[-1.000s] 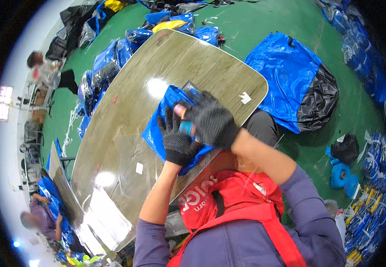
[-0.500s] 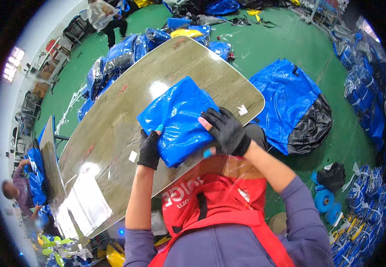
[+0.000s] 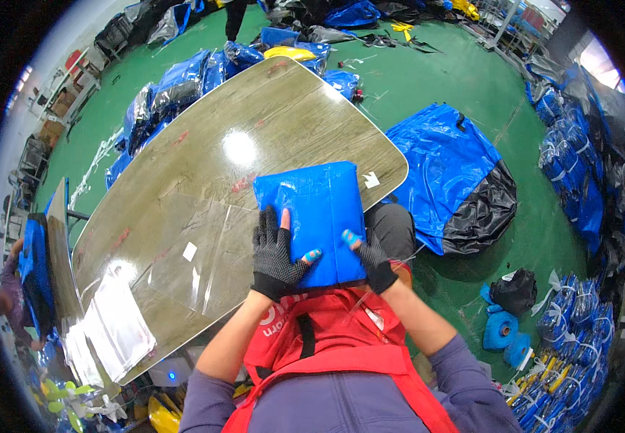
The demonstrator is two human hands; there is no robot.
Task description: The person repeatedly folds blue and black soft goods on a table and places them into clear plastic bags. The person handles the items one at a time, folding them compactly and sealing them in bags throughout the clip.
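A folded blue bundle (image 3: pixel 312 198) of glossy sheet material lies squared up at the table's near edge, just before my body. My left hand (image 3: pixel 278 252), in a dark dotted glove with bare fingertips, rests along its left side. Those fingers are stretched out, and the thumb, wrapped in blue tape, lies on top. My right hand (image 3: pixel 376 265), gloved alike, grips the right edge with its taped thumb on the upper face. Its other fingers are mostly hidden beside or beneath the bundle. Left of the bundle, a clear plastic sleeve (image 3: pixel 215 256) lies flat on the table (image 3: pixel 175 162).
White sheets or sleeves (image 3: pixel 121 328) sit at the table's left end. A large blue-and-black bag (image 3: pixel 446 180) is on the floor at right, near blue rolls (image 3: pixel 503 330) and tied blue bundles (image 3: pixel 579 317). Wrapped packages (image 3: pixel 182 79) line the far side. Another person (image 3: pixel 15 299) works at far left.
The blue bundle has turned from a slant to nearly straight and come closer to me. My right hand has moved from its top right corner down to its lower right edge; left fingers have spread out.
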